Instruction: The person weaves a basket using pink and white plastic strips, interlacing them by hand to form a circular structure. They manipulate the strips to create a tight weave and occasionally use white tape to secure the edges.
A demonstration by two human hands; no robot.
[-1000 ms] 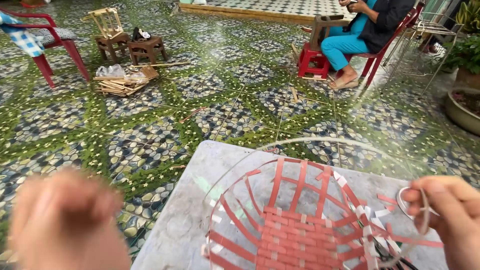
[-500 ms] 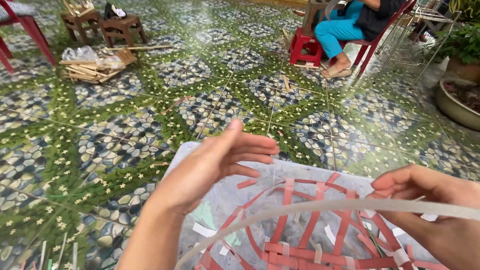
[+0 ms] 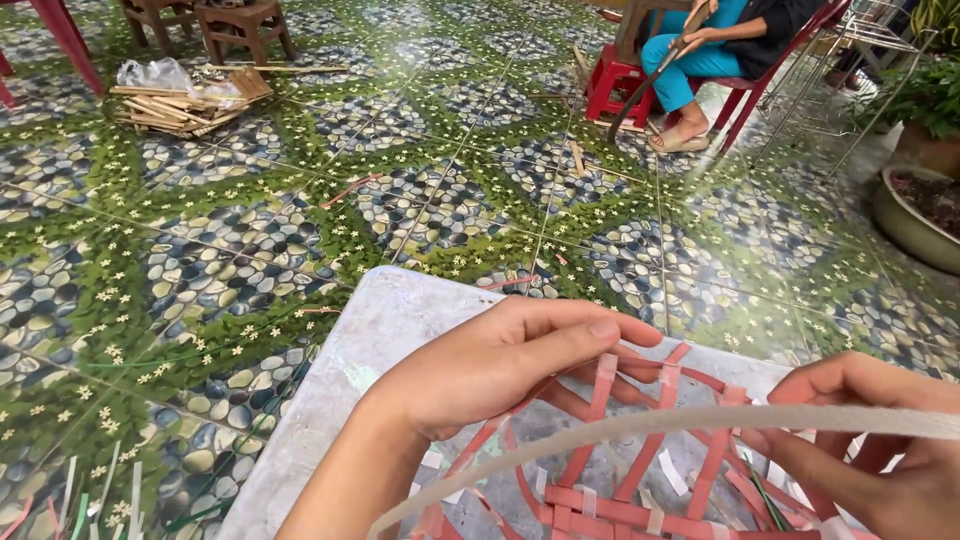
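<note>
I am seeing the fingers (image 3: 585, 335) of the left hand (image 3: 500, 365) curling narrowly, thumb pressing toward the index finger right at the top of one upright red strip (image 3: 603, 375) of a half-woven basket (image 3: 640, 470); whether they are actually pinching that strip I cannot tell. The right hand (image 3: 880, 450) is coming in from the right edge, its fingers (image 3: 840, 375) bending around a long pale band (image 3: 690, 420) that is arching across the basket from lower left to the right edge, and the band is passing through that hand, so it is gripping it. The basket is sitting on the grey table (image 3: 370, 340) directly under both hands, its flat red weave showing at the bottom of the view and its loose strips standing up and leaning outward, with white tape pieces on some of them.

Beyond the table the patterned tile floor (image 3: 250, 240) of pebbles, green leaves and small white flowers is spreading out. Far off at upper left a bundle of split sticks (image 3: 180, 100) is lying beside small wooden stools (image 3: 240, 25). At upper right another person in turquoise trousers (image 3: 700, 60) is sitting by a red stool (image 3: 615, 85), and a potted plant (image 3: 925, 150) is standing at the far right
</note>
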